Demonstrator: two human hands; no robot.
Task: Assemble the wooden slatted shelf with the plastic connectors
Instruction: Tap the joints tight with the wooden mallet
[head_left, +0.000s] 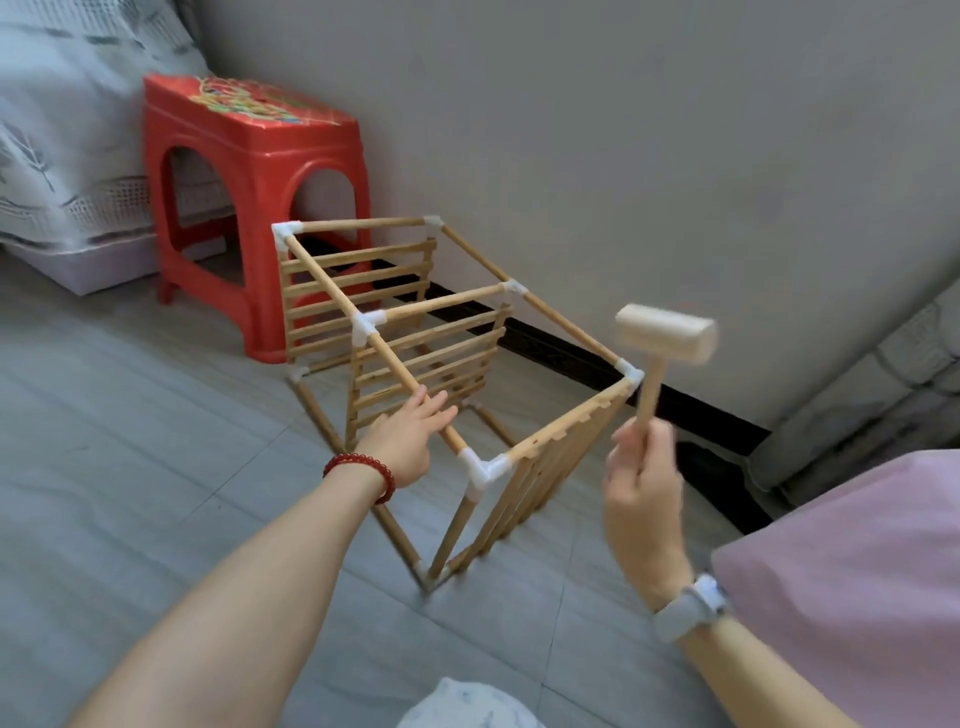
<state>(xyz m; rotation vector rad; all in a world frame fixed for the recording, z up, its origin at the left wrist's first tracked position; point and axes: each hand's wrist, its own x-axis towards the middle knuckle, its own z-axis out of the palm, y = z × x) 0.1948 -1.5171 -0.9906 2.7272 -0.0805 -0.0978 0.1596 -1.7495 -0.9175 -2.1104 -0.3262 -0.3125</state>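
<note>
- Right hand (641, 488), at 4 o'clock, grips the handle of a pale wooden mallet (666, 331), head raised.
- Left hand (410, 434), fingers straight, presses on a round wooden rail of the slatted wooden shelf frame (415, 332), centre frame on the grey floor.
- Step: seating joints. Next strike likely targets the white plastic corner connector (629, 373) at 2 o'clock; requires a square blow with the frame held steady.
- Red plastic stool (254, 171) stands at 11 o'clock, behind the frame.
</note>
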